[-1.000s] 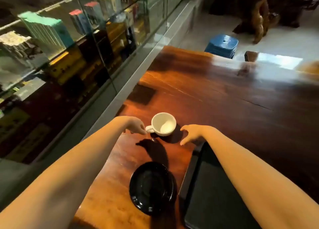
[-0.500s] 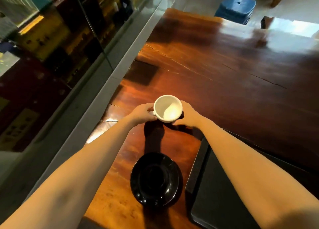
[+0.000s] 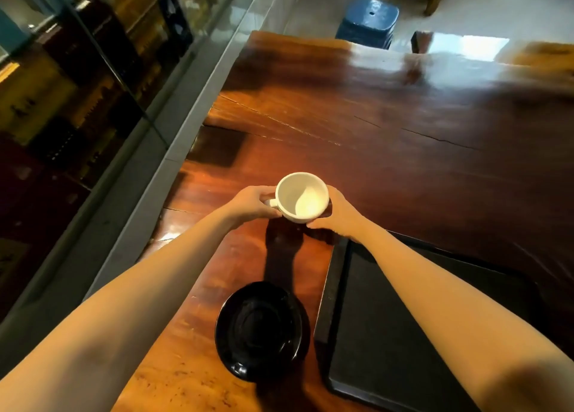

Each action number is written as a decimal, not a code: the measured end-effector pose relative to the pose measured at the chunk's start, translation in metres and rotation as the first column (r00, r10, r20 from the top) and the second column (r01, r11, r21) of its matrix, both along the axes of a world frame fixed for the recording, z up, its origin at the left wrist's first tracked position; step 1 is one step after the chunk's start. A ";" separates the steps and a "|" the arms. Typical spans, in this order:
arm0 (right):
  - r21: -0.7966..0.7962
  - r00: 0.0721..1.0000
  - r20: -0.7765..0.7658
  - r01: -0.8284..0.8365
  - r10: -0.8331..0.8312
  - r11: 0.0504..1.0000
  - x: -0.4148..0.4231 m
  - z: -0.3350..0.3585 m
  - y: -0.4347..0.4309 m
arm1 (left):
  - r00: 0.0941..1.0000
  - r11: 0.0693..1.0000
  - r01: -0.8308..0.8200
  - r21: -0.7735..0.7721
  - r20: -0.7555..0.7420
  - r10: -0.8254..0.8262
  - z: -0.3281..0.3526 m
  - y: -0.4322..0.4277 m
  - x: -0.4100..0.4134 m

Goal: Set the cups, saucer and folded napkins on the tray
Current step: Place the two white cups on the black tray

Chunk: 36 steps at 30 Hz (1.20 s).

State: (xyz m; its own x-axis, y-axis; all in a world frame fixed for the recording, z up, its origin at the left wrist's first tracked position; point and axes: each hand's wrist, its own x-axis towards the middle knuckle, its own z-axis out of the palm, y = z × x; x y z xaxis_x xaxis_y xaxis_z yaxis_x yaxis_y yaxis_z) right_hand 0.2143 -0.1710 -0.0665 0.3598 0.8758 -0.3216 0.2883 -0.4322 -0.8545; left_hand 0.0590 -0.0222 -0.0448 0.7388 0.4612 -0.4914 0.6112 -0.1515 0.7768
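Note:
An empty white cup (image 3: 301, 197) is held upright between both hands, slightly above the wooden table (image 3: 403, 138). My left hand (image 3: 253, 202) grips its handle on the left side. My right hand (image 3: 337, 212) cups the right side of its body. A black saucer (image 3: 261, 330) lies on the table nearer to me, below the cup. A black rectangular tray (image 3: 388, 334) sits to the right of the saucer, partly under my right forearm. I see no napkins.
A glass display cabinet (image 3: 77, 85) with a grey ledge runs along the table's left edge. A blue stool (image 3: 368, 20) stands on the floor beyond the far end of the table. A dark square patch (image 3: 217, 145) marks the table near its left edge.
Both hands have closed on the cup, the left at the handle and the right on the body. The view has tilted down and the cup seems slightly raised.

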 end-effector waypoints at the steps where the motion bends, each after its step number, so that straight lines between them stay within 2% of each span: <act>1: 0.009 1.000 0.002 0.029 -0.029 1.000 0.004 0.003 -0.009 | 1.000 1.000 0.025 0.002 0.006 -0.025 0.005 -0.005 0.008; 9: 0.079 0.965 0.011 0.261 -0.263 0.962 0.037 0.026 -0.100 | 0.978 0.981 0.192 0.000 0.089 -0.191 0.035 -0.069 0.074; 18: 0.036 0.896 -0.010 0.443 -0.443 0.896 0.058 0.031 -0.230 | 0.937 0.940 0.342 -0.007 0.082 -0.340 0.034 -0.181 0.132; 27: -0.081 0.851 -0.038 0.519 -0.523 0.851 0.089 0.000 -0.335 | 0.931 0.930 0.362 -0.067 -0.017 -0.364 -0.004 -0.289 0.176; 36: -0.094 0.865 -0.117 0.479 -0.488 0.873 0.117 -0.015 -0.369 | 0.945 0.950 0.309 -0.050 -0.098 -0.313 -0.023 -0.331 0.198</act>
